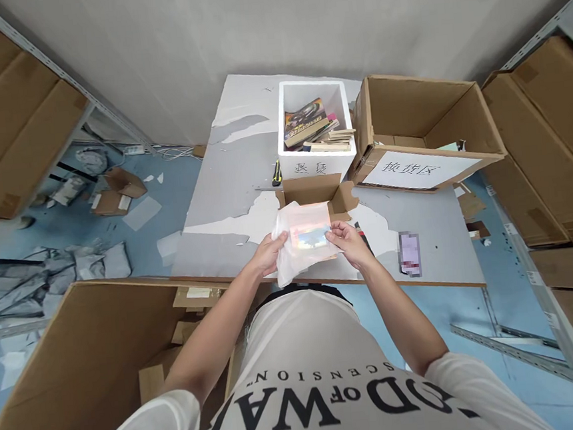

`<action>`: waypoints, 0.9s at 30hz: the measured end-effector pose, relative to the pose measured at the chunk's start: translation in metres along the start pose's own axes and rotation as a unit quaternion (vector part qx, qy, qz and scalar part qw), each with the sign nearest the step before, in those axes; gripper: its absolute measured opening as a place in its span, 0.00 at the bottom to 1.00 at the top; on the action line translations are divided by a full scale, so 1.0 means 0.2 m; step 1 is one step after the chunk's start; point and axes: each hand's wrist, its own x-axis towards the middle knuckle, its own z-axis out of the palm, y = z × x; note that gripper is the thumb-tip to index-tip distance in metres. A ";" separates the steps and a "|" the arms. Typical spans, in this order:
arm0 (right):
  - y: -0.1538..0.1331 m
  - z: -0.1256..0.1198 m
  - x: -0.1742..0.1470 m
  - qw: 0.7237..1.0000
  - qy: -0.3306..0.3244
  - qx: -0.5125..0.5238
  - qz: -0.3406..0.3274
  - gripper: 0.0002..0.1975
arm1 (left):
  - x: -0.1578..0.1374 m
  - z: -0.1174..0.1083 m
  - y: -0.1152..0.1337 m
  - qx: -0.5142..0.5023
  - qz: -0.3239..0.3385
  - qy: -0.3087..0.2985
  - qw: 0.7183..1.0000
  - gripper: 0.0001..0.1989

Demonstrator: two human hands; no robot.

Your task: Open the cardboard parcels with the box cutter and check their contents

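Note:
Between my two hands is a book point(310, 235) with a shiny picture on its cover, partly inside a whitish translucent bag point(290, 260). My left hand point(270, 252) pinches the bag's left side. On the other side, my right hand point(347, 241) has its thumb on the cover and its fingers at the book's right edge. Just beyond them an open small cardboard box point(314, 189) lies on the table, its inside partly hidden by the book. Beside my right hand is a dark and red tool point(362, 235), partly covered by the hand.
A white foam box point(317, 165) holding several books stands at the back, with a yellow-black cutter point(277, 173) to its left. A large labelled carton point(416, 170) is to its right. A phone point(410, 253) lies on the table's right. Another big carton point(117, 290) stands at lower left.

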 end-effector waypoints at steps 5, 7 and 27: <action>0.01 0.02 0.01 0.999 -0.012 0.041 0.011 0.19 | -0.01 -0.11 0.05 0.019 0.007 0.061 0.998 0.25; 0.02 0.01 0.01 0.998 0.009 0.061 0.000 0.19 | 0.00 -0.21 0.08 0.025 0.033 0.103 0.994 0.25; 0.07 -0.09 -0.04 0.987 0.140 0.065 -0.054 0.19 | 0.14 -0.43 -0.07 0.450 0.132 0.510 0.721 0.47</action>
